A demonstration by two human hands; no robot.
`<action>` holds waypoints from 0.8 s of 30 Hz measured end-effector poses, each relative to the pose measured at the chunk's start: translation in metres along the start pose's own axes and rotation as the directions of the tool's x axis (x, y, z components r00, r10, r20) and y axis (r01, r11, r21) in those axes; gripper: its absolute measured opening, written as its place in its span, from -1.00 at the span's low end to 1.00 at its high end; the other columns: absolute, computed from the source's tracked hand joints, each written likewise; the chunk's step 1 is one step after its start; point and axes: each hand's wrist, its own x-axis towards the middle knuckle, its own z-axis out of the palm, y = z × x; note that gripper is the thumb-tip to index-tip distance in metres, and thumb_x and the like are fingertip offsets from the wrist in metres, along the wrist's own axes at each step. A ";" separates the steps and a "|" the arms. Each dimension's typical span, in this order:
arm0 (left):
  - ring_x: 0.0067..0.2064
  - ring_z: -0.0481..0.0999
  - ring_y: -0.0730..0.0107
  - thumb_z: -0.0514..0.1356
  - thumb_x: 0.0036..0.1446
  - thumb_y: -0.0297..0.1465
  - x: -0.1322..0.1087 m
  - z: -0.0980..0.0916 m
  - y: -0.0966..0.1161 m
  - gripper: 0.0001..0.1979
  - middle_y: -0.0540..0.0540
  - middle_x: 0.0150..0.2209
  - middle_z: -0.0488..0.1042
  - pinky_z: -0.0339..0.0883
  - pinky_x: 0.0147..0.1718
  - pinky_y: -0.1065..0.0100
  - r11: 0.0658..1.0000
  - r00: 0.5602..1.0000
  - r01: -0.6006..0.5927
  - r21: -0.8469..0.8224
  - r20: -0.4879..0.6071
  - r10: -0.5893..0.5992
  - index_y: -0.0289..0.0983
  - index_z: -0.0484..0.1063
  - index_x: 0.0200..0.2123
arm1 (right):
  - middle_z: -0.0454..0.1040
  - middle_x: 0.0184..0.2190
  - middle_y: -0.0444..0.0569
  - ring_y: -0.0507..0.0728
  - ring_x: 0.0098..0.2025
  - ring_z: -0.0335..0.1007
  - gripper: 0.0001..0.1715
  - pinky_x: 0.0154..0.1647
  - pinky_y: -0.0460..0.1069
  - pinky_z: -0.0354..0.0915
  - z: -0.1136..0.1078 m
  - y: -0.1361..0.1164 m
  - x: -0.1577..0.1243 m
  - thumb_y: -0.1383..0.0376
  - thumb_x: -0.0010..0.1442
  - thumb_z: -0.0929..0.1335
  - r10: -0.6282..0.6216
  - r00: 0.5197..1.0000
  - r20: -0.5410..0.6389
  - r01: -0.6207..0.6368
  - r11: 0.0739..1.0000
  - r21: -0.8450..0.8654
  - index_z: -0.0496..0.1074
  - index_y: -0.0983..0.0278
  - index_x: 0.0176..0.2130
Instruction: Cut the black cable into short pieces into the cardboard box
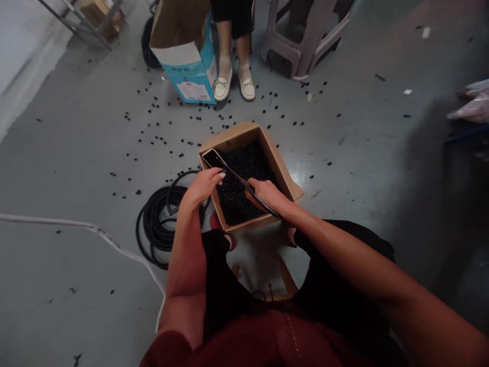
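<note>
The fingers [220, 176] of the left hand [204, 186] are curled together, pale-nailed tips at the one thin black tube [239, 181]; whether they pinch it cannot be told. The right hand [268, 196] is closed round the same tube nearer the person, and the tube's near end sticks out past the wrist. The tube slants from far left to near right over the one open brown cardboard box [284, 171], which stands on the grey floor [362, 168] just ahead of the knees. The box holds a heap of small black pieces [252, 163], too many to count. At its far left corner the tube meets a dark flat object [209, 156] that is hard to make out.

Left of the box lies one coil of black hose [158, 227], its near right part hidden by the left forearm. More black pieces are scattered far across the floor. Beyond them stand two cream shoes [222, 87] of another person, cut off above the knees, one blue and white carton [191, 76] to their left, and one pale plastic stool [305, 41] to the right, cropped at the top.
</note>
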 end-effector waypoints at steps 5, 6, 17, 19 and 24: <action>-0.36 0.38 0.40 -0.01 0.16 -0.26 0.000 0.004 -0.004 -0.70 -0.04 -0.43 0.44 0.22 -0.30 0.37 0.999 0.999 -0.019 -0.039 -0.039 0.018 -0.29 0.45 -0.35 | 0.54 -0.37 0.03 0.17 -0.32 0.45 -0.77 -0.39 -0.07 0.11 -0.005 0.000 -0.003 0.15 0.21 0.24 0.002 0.999 -0.042 -0.001 0.999 0.032 0.40 0.20 -0.23; -0.34 0.39 0.39 -0.01 0.16 -0.26 0.001 0.004 -0.006 -0.68 -0.05 -0.40 0.46 0.24 -0.28 0.37 0.998 0.998 -0.016 -0.064 -0.058 0.012 -0.30 0.47 -0.27 | 0.53 -0.36 0.02 0.17 -0.32 0.45 -0.77 -0.38 -0.07 0.11 -0.008 -0.001 -0.003 0.15 0.22 0.24 0.003 0.998 -0.055 -0.001 0.999 0.044 0.39 0.20 -0.22; -0.05 0.45 0.31 0.16 0.02 -0.39 0.008 0.008 -0.021 -0.62 -0.15 -0.04 0.47 0.34 -0.11 0.30 0.896 0.966 -0.002 -0.444 -0.234 -0.113 -0.28 0.37 -0.03 | 0.50 -0.34 0.01 0.20 -0.32 0.43 -0.61 -0.37 -0.04 0.16 -0.030 -0.012 0.001 0.06 0.21 0.26 0.015 0.996 -0.085 0.000 0.987 0.164 0.31 0.21 -0.04; -0.14 0.47 0.35 0.17 0.02 -0.37 0.006 0.007 -0.019 -0.71 -0.11 -0.15 0.50 0.35 -0.18 0.32 0.874 0.960 0.011 -0.487 -0.240 -0.145 -0.28 0.40 -0.13 | 0.50 -0.31 0.02 0.20 -0.30 0.42 -0.58 -0.36 -0.03 0.16 -0.030 -0.015 0.000 0.04 0.20 0.27 -0.005 0.997 -0.081 0.019 0.985 0.169 0.31 0.23 -0.05; -0.35 0.42 0.48 0.18 0.04 -0.36 0.000 0.001 -0.018 -0.70 -0.08 -0.24 0.49 0.33 -0.29 0.38 0.878 0.927 -0.023 -0.478 -0.339 -0.160 -0.29 0.44 -0.12 | 0.48 -0.22 0.05 0.19 -0.25 0.40 -0.48 -0.33 -0.02 0.18 -0.028 -0.019 -0.002 0.01 0.17 0.30 -0.042 0.996 -0.080 0.059 0.975 0.216 0.26 0.26 0.00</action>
